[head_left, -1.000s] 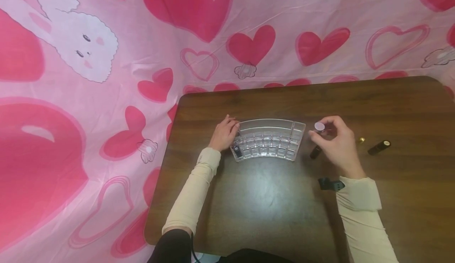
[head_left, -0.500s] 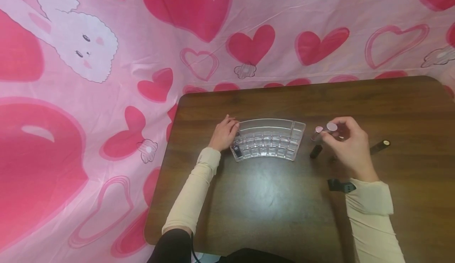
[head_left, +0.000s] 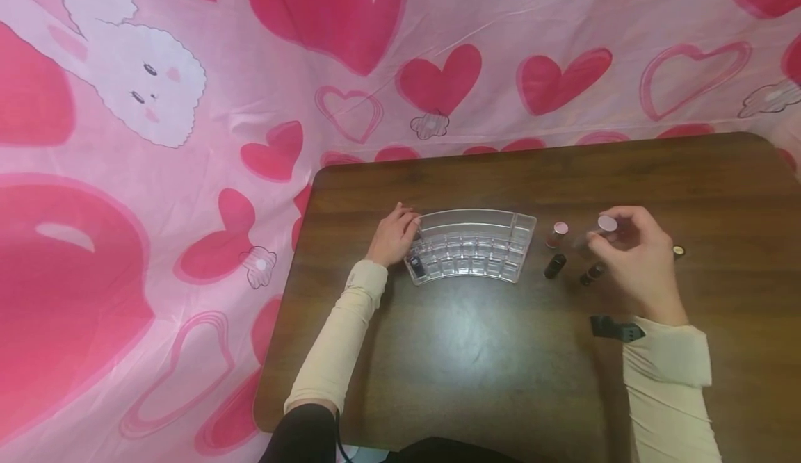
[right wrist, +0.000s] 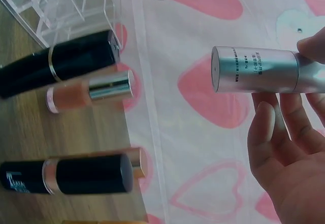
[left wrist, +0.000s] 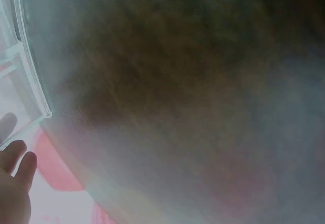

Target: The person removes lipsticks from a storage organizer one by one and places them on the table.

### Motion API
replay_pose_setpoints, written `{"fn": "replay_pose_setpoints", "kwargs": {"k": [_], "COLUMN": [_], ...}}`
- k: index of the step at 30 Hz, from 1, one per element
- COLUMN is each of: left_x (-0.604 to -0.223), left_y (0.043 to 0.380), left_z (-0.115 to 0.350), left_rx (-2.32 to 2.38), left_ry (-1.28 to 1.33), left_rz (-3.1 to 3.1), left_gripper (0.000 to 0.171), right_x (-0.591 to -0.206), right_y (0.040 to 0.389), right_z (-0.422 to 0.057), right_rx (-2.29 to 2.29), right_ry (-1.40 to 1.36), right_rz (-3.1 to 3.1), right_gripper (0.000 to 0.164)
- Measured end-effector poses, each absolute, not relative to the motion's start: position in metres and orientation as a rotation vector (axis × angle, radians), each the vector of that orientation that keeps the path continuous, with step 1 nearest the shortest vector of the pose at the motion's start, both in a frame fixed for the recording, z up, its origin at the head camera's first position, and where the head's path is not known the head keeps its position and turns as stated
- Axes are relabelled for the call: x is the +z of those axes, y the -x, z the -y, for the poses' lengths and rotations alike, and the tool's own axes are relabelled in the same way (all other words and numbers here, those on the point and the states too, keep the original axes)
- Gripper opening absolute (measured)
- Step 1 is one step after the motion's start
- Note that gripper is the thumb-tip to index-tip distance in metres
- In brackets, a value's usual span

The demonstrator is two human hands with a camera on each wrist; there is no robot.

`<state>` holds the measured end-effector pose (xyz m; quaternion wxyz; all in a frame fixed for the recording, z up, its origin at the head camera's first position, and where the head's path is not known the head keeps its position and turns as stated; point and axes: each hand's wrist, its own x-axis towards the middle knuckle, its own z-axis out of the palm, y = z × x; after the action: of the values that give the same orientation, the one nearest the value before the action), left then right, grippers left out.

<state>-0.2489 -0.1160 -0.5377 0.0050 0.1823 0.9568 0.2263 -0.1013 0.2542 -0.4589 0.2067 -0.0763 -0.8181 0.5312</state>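
Observation:
My right hand [head_left: 644, 261] holds a silver lipstick tube [right wrist: 254, 70] between thumb and fingers, above the table's right part. Small print runs along the tube's side in the right wrist view; its flat round end [head_left: 607, 223] faces up in the head view. The left hand [head_left: 393, 236] lies at the left end of a clear acrylic organizer [head_left: 478, 221], fingers extended; the left wrist view shows its fingers [left wrist: 25, 169] beside the organizer's corner. A dark tube [head_left: 416, 265] stands in the organizer's front left compartment. Most of the organizer's other small compartments look vacant.
A pink-topped lip gloss [head_left: 557, 235] and a black lipstick [head_left: 555, 266] stand right of the organizer. Another black tube [head_left: 591, 273] is beside the right hand. A gold-ended tube [head_left: 678, 251] is partly hidden behind it. A dark strap [head_left: 616, 328] hangs at the right wrist.
My right hand has moved right with the silver tube, uncovering the lip gloss and a black tube while covering more of the gold-ended one. The left hand and organizer stay put.

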Motion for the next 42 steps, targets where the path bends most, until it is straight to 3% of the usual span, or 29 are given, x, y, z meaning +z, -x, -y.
{"fn": "replay_pose_setpoints", "kwargs": {"k": [42], "left_x": [-0.536], "left_y": [0.248], "left_z": [0.116], "left_rx": [0.717], "left_ry": [-0.569], "left_rz": [-2.991], "left_gripper": [0.046], "right_x": [-0.463], "right_y": [0.077], "right_z": [-0.3], "right_rx": [1.476], "right_ry": [0.489], "right_rz": [2.114], "right_gripper": [0.033]}}
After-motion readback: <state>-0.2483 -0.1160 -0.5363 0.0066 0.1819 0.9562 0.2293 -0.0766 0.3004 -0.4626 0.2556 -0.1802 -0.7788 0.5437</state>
